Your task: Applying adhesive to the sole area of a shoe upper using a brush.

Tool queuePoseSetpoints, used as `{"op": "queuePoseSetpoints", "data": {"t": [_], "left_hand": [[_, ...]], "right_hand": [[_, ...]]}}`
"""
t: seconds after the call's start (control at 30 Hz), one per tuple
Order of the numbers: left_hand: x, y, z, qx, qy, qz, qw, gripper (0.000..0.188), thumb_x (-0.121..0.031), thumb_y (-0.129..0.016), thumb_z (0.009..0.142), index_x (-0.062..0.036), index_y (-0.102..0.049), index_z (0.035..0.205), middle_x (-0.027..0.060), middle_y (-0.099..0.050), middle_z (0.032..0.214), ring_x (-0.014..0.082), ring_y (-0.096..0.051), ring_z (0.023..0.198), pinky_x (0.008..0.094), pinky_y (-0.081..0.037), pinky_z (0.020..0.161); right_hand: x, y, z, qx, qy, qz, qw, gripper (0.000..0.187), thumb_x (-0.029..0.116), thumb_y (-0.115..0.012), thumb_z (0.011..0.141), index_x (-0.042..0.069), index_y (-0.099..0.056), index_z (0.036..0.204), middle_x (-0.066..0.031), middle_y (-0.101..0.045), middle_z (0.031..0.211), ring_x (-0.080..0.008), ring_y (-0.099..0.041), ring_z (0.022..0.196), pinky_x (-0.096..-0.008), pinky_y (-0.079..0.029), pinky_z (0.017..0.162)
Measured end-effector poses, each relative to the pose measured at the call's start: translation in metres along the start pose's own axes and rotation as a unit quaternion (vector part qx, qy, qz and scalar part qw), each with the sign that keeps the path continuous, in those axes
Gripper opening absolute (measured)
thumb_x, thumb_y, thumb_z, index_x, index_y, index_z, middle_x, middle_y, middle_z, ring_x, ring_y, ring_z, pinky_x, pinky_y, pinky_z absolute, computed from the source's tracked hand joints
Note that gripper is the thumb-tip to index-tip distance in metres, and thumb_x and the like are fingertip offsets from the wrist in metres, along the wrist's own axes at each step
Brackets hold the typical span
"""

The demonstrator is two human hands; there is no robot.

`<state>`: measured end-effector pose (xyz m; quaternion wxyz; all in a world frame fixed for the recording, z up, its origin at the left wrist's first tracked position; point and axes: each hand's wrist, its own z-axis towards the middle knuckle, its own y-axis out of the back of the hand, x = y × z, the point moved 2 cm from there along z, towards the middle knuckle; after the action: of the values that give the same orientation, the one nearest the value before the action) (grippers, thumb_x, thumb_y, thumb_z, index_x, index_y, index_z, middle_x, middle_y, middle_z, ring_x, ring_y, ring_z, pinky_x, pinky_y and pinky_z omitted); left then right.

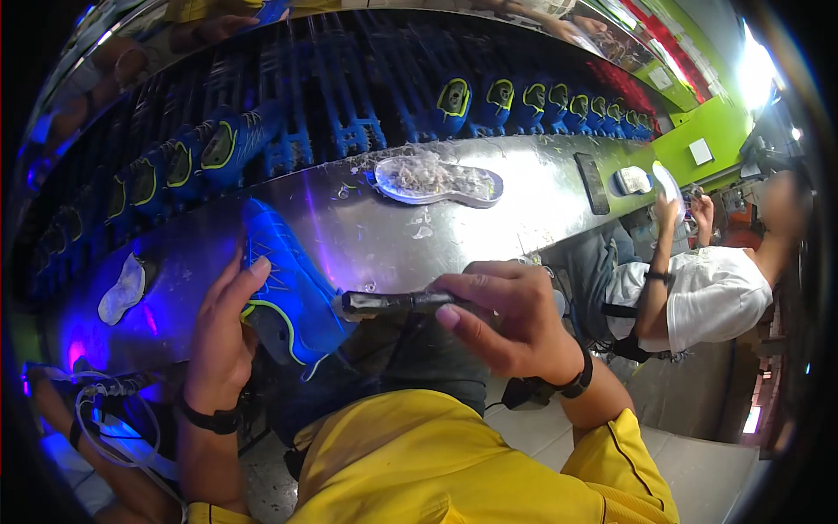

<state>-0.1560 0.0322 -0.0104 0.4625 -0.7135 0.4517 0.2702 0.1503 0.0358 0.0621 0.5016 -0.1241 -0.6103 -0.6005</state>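
Observation:
My left hand (220,336) grips a blue shoe upper (292,271) from its left side, the yellow-green collar towards me and the toe pointing away. In my right hand (515,323) is a dark-handled brush (388,303), held between thumb and fingers. The brush's tip meets the right side of the upper, or lies very near it; the bristles hardly show. Beyond the brush, a white shoe sole (482,185) rests on the metal bench, its inside covered with greyish fluff or residue.
Behind the metal bench (541,175) runs a dark conveyor rack with several blue shoes (454,98). A smaller white sole (124,291) lies at left, a dark flat bar (593,183) at right. A co-worker in white (716,297) handles a sole at right; another person's arm (96,463) shows lower left.

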Motion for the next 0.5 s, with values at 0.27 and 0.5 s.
{"op": "queuePoseSetpoints", "data": {"t": [0.27,0.5], "left_hand": [[0.016,-0.007,-0.005,-0.02,0.126,0.005,0.992,0.049,-0.05,-0.051,0.11,-0.0066,-0.067,0.128,0.0178,-0.077,0.102,0.0254,-0.076,0.068,0.0291,-0.056,0.047],[0.033,-0.017,-0.017,0.041,0.15,-0.083,0.984,0.051,-0.051,-0.045,0.111,-0.007,-0.062,0.13,0.0273,-0.071,0.093,0.0316,-0.071,0.057,0.0251,-0.048,0.038]], "right_hand": [[-0.004,0.021,0.022,-0.014,0.087,-0.061,0.994,0.018,0.008,-0.078,0.088,-0.003,-0.078,0.103,-0.0144,-0.068,0.074,-0.0266,-0.065,0.06,-0.0365,-0.048,0.055],[-0.03,0.032,0.035,-0.045,0.151,-0.021,0.987,0.018,0.014,-0.081,0.084,0.0,-0.08,0.096,-0.0117,-0.064,0.068,-0.0259,-0.062,0.056,-0.0364,-0.047,0.052]]}}
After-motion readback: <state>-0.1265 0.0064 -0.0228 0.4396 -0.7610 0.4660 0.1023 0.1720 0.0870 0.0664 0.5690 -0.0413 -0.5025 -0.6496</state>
